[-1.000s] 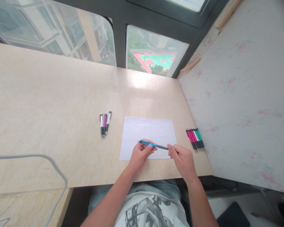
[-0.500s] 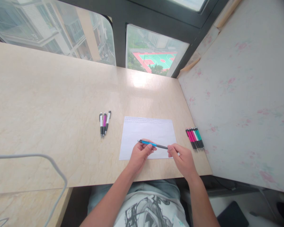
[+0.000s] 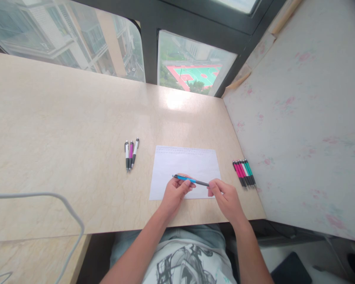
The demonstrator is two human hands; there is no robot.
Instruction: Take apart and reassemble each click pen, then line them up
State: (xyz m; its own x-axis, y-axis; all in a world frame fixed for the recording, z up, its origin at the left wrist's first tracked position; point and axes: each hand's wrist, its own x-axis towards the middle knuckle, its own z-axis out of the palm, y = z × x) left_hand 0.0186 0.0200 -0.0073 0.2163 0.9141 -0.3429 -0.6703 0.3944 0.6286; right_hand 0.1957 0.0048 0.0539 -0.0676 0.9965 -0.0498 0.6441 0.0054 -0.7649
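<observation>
- Grey cable, one length, curving across the lower left of the frame.
- Three pens, white, purple, white; left of centre, side by side on the tabletop, dark grips toward the bottom of the frame. Upper left of the left hand and well apart from it.
- Sheet of paper, lying centre of frame, rows of faint marks along its top edge; both hands overlap its lower part in view.
- Left hand, below centre; thumb and fingers closed about the blue barrel.
- Blue pen, just below centre, in front of the sheet in view and spanning the two hands. Long axis nearly crosswise, dipping slightly to the right; clip end left, dark grip right. Left hand nearer the clip end, right hand nearer the writing end.
- Right hand, right of centre; thumb and fingers pinching the dark end, the tip itself hidden.
- Row of pens, pink, white and green, at right, slanting toward lower right; just beyond the right hand, toward its upper right.
</observation>
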